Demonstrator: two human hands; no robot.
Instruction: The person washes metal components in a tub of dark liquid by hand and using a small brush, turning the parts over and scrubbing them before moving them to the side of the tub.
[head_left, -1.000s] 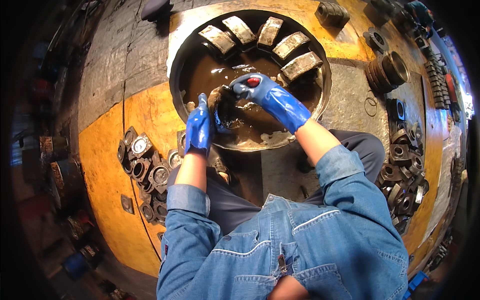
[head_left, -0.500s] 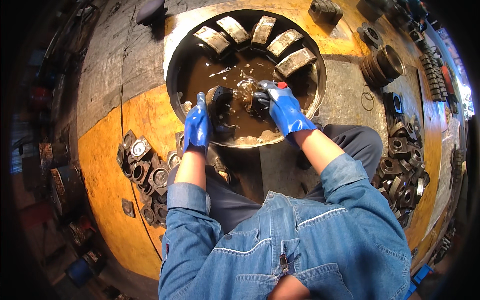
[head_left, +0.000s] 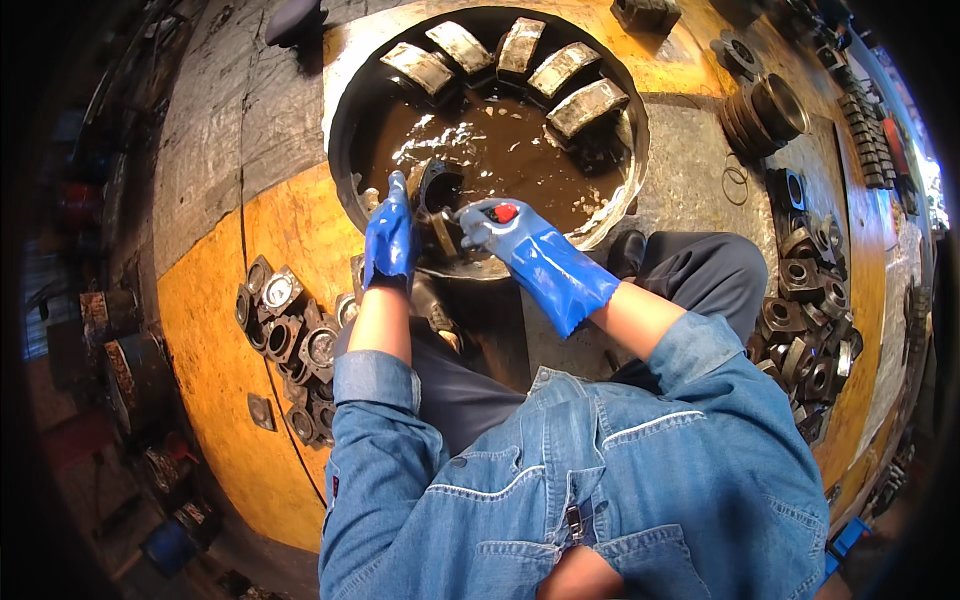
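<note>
My left hand, in a blue rubber glove, grips a dark, wet metal part with a curved hollow at the near left of a round basin. Brown liquid lies in the basin. In a matching glove, my right hand is closed round a red-handled tool beside that part, over the near rim. The tool's working end is hard to make out against the part. Several curved metal blocks stand along the basin's far inner wall, partly above the liquid.
Several flanged metal parts are heaped on the left, and another heap lies on the right. Stacked rings stand right of the basin near thin wire rings. A dark block sits beyond the rim.
My right hand has moved left and nearer with the red-handled tool, from the splashing liquid to the part in my left hand. The splash has settled. The view has shifted slightly.
</note>
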